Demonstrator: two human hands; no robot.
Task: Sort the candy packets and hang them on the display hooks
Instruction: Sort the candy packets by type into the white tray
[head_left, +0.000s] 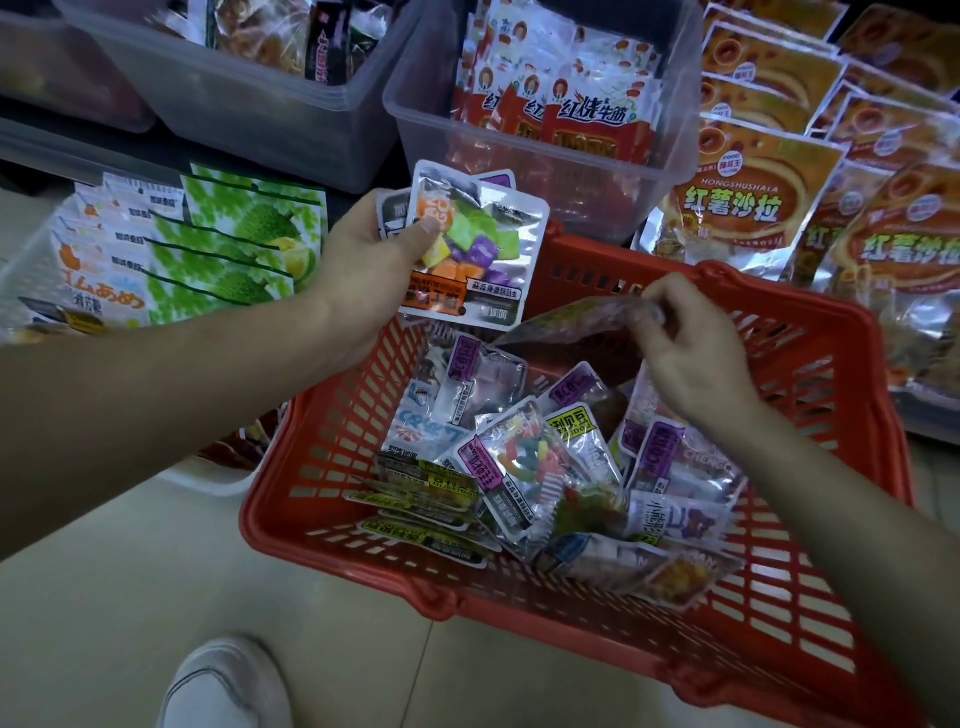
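A red plastic basket (332, 499) sits on the floor with several candy packets (540, 467) piled inside. My left hand (363, 260) grips a small stack of packets (478, 249) above the basket's far left corner; the top one shows coloured candy cubes, and my thumb presses on its upper left. My right hand (691, 343) pinches the corner of another packet (571, 322) and holds it, blurred, above the pile. No display hooks are in view.
Clear plastic bins (415, 119) with red snack packs stand behind the basket. Orange sweet-potato bags (737, 208) lean at the right. Green durian candy packs (234, 244) fill a bin at the left. My white shoe (223, 686) rests on the pale tiled floor.
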